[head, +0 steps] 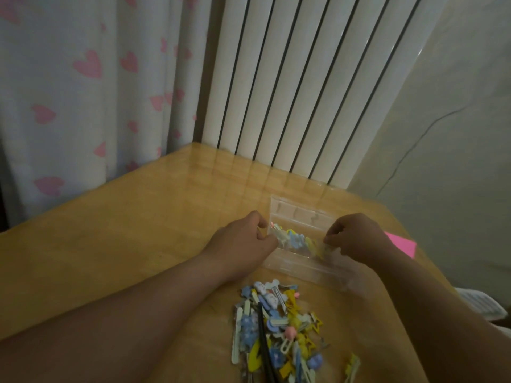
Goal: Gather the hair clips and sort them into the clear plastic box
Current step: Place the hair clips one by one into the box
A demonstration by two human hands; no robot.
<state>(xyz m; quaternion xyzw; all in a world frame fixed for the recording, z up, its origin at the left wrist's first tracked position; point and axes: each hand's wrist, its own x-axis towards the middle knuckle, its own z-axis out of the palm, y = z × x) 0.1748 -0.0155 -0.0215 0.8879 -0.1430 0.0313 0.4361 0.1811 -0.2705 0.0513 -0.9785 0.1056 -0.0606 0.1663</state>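
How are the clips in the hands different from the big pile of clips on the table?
The clips in the hands form a small row in a clear wrapper, pinched by the left hand and right hand above the clear plastic box. The pile of clips is much bigger, loose and jumbled, lying on the table nearer the person, untouched. A dark stick crosses only the pile. Both groups show blue and yellow clips.

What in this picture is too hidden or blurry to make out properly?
- Head view: the pile of hair clips runs off the bottom edge.
- The clear plastic box is blurred and see-through; its compartments are unclear.
- The left hand and right hand cover the ends of the clips held between them.
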